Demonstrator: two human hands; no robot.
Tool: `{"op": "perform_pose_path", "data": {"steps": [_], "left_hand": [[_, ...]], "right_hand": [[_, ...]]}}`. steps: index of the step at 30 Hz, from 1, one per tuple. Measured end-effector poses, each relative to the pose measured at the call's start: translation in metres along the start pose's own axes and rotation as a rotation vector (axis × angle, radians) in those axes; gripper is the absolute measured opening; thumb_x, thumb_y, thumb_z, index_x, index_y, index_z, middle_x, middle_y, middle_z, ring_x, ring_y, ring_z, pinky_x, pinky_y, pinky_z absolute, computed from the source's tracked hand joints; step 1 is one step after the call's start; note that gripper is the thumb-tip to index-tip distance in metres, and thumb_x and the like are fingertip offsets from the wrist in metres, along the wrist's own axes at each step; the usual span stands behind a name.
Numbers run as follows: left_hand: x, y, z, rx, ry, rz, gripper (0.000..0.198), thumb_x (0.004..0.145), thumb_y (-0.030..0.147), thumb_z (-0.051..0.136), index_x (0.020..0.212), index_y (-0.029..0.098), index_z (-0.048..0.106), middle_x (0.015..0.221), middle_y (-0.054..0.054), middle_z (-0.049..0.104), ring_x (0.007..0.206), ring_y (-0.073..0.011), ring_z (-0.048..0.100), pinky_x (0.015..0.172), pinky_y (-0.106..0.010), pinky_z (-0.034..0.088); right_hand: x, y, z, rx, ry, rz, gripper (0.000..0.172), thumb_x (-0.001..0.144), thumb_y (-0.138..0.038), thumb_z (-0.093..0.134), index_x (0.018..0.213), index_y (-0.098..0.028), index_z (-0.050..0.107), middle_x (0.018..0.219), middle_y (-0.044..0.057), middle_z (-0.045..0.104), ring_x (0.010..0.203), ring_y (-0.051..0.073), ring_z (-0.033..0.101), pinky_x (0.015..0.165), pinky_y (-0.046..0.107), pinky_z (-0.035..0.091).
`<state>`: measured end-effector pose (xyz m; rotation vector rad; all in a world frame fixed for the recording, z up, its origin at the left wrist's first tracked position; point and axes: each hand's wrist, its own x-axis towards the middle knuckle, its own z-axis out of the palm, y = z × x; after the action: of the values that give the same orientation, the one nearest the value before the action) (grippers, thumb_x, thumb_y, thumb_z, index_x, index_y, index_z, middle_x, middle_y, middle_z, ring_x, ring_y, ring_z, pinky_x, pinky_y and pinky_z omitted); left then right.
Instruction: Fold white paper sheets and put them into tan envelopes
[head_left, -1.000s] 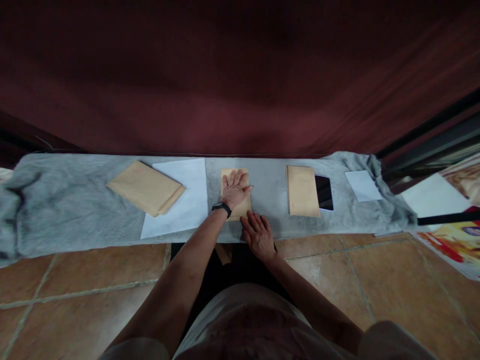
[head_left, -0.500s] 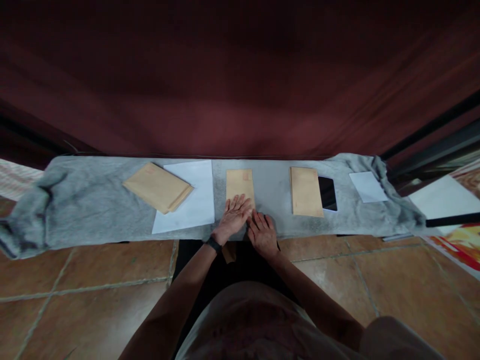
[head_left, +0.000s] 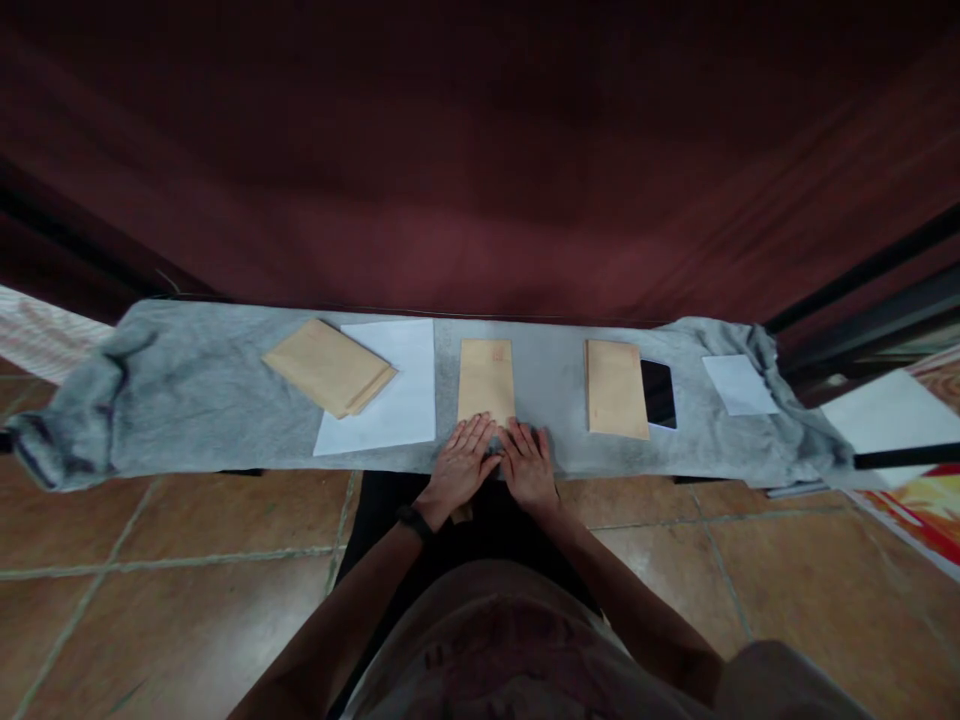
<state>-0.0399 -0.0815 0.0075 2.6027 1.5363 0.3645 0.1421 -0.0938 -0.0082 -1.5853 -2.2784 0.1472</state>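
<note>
At the near edge of the surface, kraft envelope lies flat on the grey cloth, roughly square to the wearer, red print at its far right corner. Left hand and right hand are both palm down over its near end, fingers extended and only slightly spread, thumb sides close. No pinch visible; can't tell if any fingertip is tucked under the paper.

Looks like pressing/smoothing the near end, my read. To do it well: load both hands evenly, work from the middle out to the side edges, and hold the envelope square so the crease doesn't skew. Near edge is hidden under the hands, so check it's fully supported; paper hanging over the rim would buckle. Press down, don't drag: cloth may shift.

Neighbours are well apart: left envelope stack on white sheet, right envelope stack beside dark-screened phone. Elbow room's fine.
</note>
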Motion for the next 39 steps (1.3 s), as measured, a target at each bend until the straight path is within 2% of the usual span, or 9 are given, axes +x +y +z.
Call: {"op": "perform_pose_path", "data": {"steps": [3,7,10,13,21,26,33,39], "left_hand": [[0.000,-0.001,0.000,-0.012,0.000,0.000,0.060,0.104,0.038,0.039,0.159,0.014,0.035,0.164,-0.012,0.037,0.155,-0.0229,0.030,0.129,-0.046,0.026],[-0.003,-0.003,0.008,0.005,-0.014,0.006,0.061,0.100,0.036,0.048,0.154,0.008,0.043,0.162,-0.017,0.039,0.154,-0.0271,0.030,0.128,-0.049,0.027],[-0.005,-0.003,0.013,0.016,0.001,-0.008,0.057,0.098,0.030,0.049,0.149,0.004,0.049,0.159,-0.020,0.043,0.153,-0.0291,0.033,0.127,-0.049,0.029],[-0.004,-0.002,0.013,0.010,0.024,-0.013,0.059,0.097,0.028,0.048,0.151,0.004,0.045,0.161,-0.020,0.040,0.153,-0.0283,0.033,0.127,-0.048,0.030],[-0.003,0.000,0.008,0.008,0.016,-0.029,0.057,0.099,0.031,0.047,0.145,-0.001,0.050,0.157,-0.024,0.044,0.153,-0.0289,0.034,0.128,-0.047,0.029],[-0.002,0.003,0.005,0.011,0.007,-0.038,0.058,0.101,0.034,0.042,0.147,-0.001,0.048,0.156,-0.023,0.046,0.151,-0.0286,0.036,0.127,-0.048,0.030],[-0.001,0.003,0.009,0.017,0.026,-0.064,0.062,0.100,0.033,0.042,0.154,0.002,0.040,0.162,-0.019,0.037,0.155,-0.0277,0.027,0.128,-0.047,0.028],[0.000,0.005,0.009,0.035,0.022,-0.094,0.064,0.102,0.034,0.041,0.158,0.004,0.033,0.166,-0.017,0.032,0.157,-0.0260,0.021,0.129,-0.045,0.024]], "right_hand": [[0.016,-0.004,-0.001,0.047,-0.005,0.010,0.044,0.107,-0.024,0.037,0.147,-0.019,0.055,0.155,0.010,0.053,0.146,0.025,0.046,0.124,0.053,0.029],[0.038,-0.010,0.002,0.120,-0.043,-0.191,0.047,0.108,-0.021,0.032,0.149,-0.013,0.052,0.156,0.012,0.051,0.149,0.019,0.042,0.124,0.040,0.035],[0.046,-0.014,0.007,0.113,-0.068,-0.249,0.050,0.107,-0.031,0.040,0.154,-0.012,0.046,0.162,0.014,0.042,0.152,0.021,0.036,0.124,0.041,0.035],[0.049,-0.013,0.010,0.074,-0.088,-0.228,0.056,0.107,-0.037,0.042,0.157,-0.013,0.040,0.165,0.014,0.035,0.154,0.023,0.032,0.125,0.043,0.033],[0.069,-0.002,0.017,-0.005,-0.076,-0.194,0.056,0.108,-0.036,0.040,0.158,-0.013,0.037,0.165,0.013,0.036,0.154,0.024,0.033,0.127,0.045,0.028],[0.088,0.007,0.021,-0.031,-0.097,-0.176,0.057,0.108,-0.039,0.039,0.158,-0.011,0.038,0.166,0.014,0.031,0.155,0.028,0.031,0.127,0.049,0.024],[0.105,0.015,0.028,-0.046,-0.116,-0.110,0.056,0.108,-0.037,0.037,0.159,-0.015,0.036,0.168,0.012,0.028,0.155,0.026,0.028,0.127,0.049,0.021],[0.113,0.017,0.031,-0.049,-0.083,-0.030,0.059,0.107,-0.038,0.038,0.159,-0.011,0.035,0.168,0.016,0.027,0.155,0.028,0.029,0.125,0.050,0.022]]}}
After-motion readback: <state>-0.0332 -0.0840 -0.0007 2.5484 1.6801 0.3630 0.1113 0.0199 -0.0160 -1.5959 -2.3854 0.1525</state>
